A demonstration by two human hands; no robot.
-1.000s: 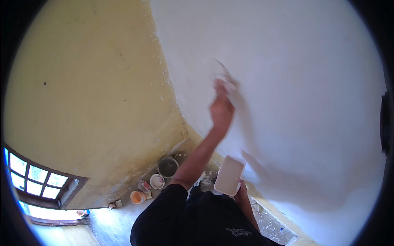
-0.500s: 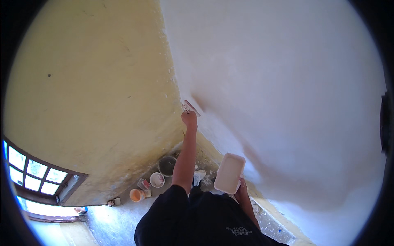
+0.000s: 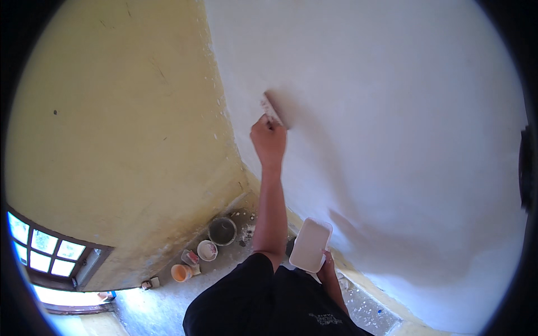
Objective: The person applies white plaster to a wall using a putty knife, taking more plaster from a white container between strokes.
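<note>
My left hand (image 3: 269, 131) is closed round a flat, putty-smeared scraper (image 3: 267, 106) held against the white wall (image 3: 392, 123), a little right of the corner with the yellow wall (image 3: 112, 112). Below and to the right, my right hand (image 3: 327, 263) grips a pale rectangular tray (image 3: 308, 243) by its side, close to the white wall's lower part. The tray holds a smooth cream-coloured material; the fingers under it are mostly hidden.
On the floor (image 3: 143, 305) in the corner stand a dark bucket (image 3: 222, 229), a white tub (image 3: 207, 250), an orange container (image 3: 180, 273) and a small clear box (image 3: 190, 257). A wooden-framed window (image 3: 50, 249) is at the lower left.
My left hand and scraper first swept down-left to the corner, then moved up and slightly right along the white wall. The tray has shifted slightly down and left.
</note>
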